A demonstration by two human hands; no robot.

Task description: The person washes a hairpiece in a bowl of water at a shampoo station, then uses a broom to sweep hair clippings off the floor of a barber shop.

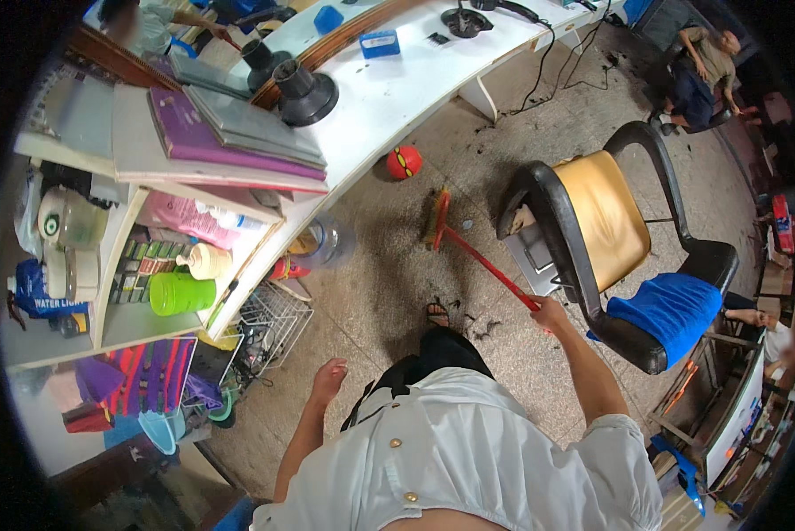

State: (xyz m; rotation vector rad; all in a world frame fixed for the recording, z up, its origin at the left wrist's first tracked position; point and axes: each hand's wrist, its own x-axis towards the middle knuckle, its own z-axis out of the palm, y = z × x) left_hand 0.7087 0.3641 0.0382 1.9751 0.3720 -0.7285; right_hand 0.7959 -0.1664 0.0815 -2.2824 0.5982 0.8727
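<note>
My right hand (548,314) is closed around the red handle of a broom (490,268). The broom slants away to the left, its red head and yellow bristles (440,219) resting on the speckled floor. At my left side, my left hand (329,380) hangs with loosely curved fingers and holds nothing visible. Dark hair clumps (489,328) lie on the floor near my sandalled foot (437,311). Just beyond the broom head sits a red ball-like object (404,162) with yellow markings.
A black salon chair (552,230) with a tan seat and blue cloth (667,310) stands right of the broom. Along the left runs a white counter (371,106) with shelves; a wire rack (278,327) is below. A seated person (698,75) is at the far right.
</note>
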